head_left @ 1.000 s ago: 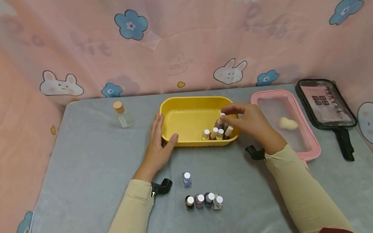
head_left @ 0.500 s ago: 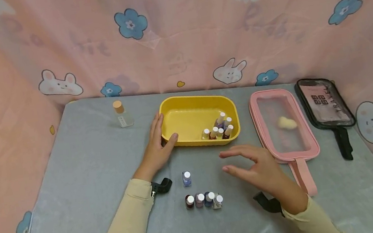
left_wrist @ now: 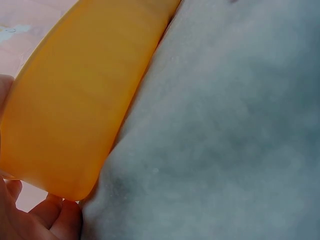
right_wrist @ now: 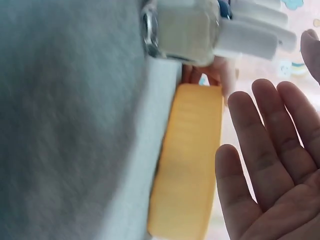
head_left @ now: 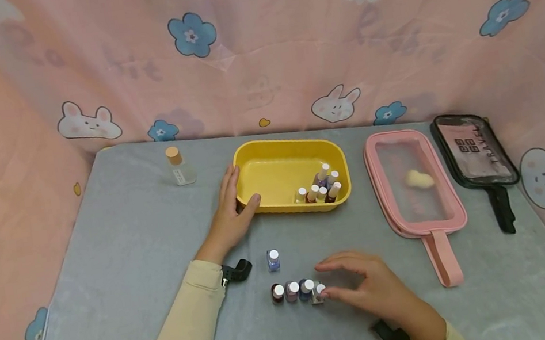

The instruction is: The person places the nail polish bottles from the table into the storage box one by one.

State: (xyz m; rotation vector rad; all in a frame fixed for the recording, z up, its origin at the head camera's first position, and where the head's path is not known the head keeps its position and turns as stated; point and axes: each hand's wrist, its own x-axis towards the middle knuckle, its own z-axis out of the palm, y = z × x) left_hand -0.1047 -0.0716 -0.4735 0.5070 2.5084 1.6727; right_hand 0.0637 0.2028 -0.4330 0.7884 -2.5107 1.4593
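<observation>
My left hand rests against the near left corner of a yellow tray, thumb on the front wall and fingers along the left wall. Several small nail polish bottles with white caps stand in the tray's right end. In front of it, several more nail polish bottles form a row, a dark red one at the left and a clear one at the right. My right hand is beside that row, thumb and fingers apart, its thumb tip at the clear nail polish bottle's cap. The right wrist view shows the clear bottle close up, near the spread fingers.
A blue nail polish bottle stands alone between the row and the tray. Back left is a frosted bottle with a wooden cap. A pink clear-topped pouch and a black pouch lie at the right.
My right hand has left a nail polish bottle among the others in the tray and moved down toward the front row. My left hand has stayed at the tray's corner.
</observation>
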